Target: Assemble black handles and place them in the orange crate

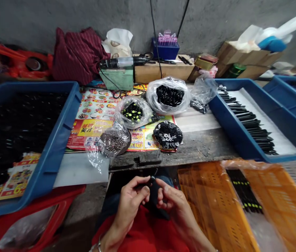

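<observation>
In the head view, my left hand (pixel 134 196) pinches a small black part (pixel 152 180) between thumb and fingers, above my lap. A thin shiny tip sticks up from it. My right hand (pixel 174 197) meets the same part from the other side, thumb and forefinger closed at it. Beyond my hands, a bag of small metal pins or screws (pixel 114 142) lies on the bench. Close by are a bag of black pieces with yellow-green dots (pixel 132 112), a bag of black pieces (pixel 170 96) and a dish of flat black pieces (pixel 167 135).
A blue tray (pixel 63 115) heaped with black parts stands left; another blue tray (pixel 244 140) holds rows of long black pieces at right. Orange crates (pixel 208 203) sit low right, a red stool (pixel 58 210) low left. A power tool (pixel 121 62) lies behind the bags.
</observation>
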`<action>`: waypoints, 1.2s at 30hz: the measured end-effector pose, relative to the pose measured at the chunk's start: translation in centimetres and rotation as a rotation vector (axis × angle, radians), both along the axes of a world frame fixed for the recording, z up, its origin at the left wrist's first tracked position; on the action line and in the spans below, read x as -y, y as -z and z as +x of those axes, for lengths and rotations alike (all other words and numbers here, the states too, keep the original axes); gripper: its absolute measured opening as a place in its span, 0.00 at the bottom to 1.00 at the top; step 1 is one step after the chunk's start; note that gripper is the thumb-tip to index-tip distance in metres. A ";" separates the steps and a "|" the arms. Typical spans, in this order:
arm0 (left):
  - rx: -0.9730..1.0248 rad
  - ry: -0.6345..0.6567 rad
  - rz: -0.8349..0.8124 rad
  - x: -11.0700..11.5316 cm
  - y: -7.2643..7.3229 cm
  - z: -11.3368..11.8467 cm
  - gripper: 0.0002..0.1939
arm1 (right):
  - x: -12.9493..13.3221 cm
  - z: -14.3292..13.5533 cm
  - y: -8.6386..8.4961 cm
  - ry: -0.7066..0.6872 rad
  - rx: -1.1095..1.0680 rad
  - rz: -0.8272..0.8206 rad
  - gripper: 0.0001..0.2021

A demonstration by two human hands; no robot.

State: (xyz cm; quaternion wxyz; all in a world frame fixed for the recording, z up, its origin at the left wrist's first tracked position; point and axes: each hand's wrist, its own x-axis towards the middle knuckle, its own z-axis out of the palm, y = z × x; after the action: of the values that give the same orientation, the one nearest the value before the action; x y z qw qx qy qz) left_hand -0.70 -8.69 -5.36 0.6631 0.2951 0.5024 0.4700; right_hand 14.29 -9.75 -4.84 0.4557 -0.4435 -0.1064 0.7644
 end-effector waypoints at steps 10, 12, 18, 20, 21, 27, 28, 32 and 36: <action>0.056 -0.040 -0.044 0.0 -0.7 0.4 0.15 | 0.5 -0.1 0.7 -0.052 0.130 0.133 0.21; 0.063 -0.042 -0.044 0.0 -0.8 0.5 0.15 | 0.7 0.0 0.9 -0.058 0.166 0.170 0.20; 0.067 -0.051 -0.035 0.3 -0.3 0.6 0.15 | 1.1 -0.1 0.8 -0.093 0.352 0.341 0.15; 0.059 -0.049 -0.027 0.4 -0.1 0.6 0.15 | 1.1 -0.2 0.6 -0.118 0.424 0.420 0.15; 0.051 -0.050 -0.024 0.4 0.0 0.6 0.15 | 1.1 -0.3 0.5 -0.128 0.443 0.456 0.14; 0.038 -0.092 -0.059 0.3 -0.2 0.6 0.16 | 1.0 -0.7 0.4 -0.123 0.207 0.342 0.16; 0.053 -0.096 -0.064 0.2 -0.3 0.6 0.16 | 0.9 -0.7 0.5 -0.108 0.144 0.278 0.17; 0.152 -0.099 -0.086 0.0 -0.7 0.7 0.16 | 0.4 -0.6 0.6 -0.051 0.017 0.116 0.21; 0.192 -0.107 -0.118 -0.1 -0.9 0.8 0.17 | 0.2 -0.5 0.5 -0.015 -0.016 0.067 0.21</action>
State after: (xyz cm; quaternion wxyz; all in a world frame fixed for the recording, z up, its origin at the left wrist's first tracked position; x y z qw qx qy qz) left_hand 0.11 -8.58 -4.41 0.6983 0.1821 0.4783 0.5003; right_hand 13.80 -9.90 -5.33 0.4656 -0.4211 -0.1317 0.7671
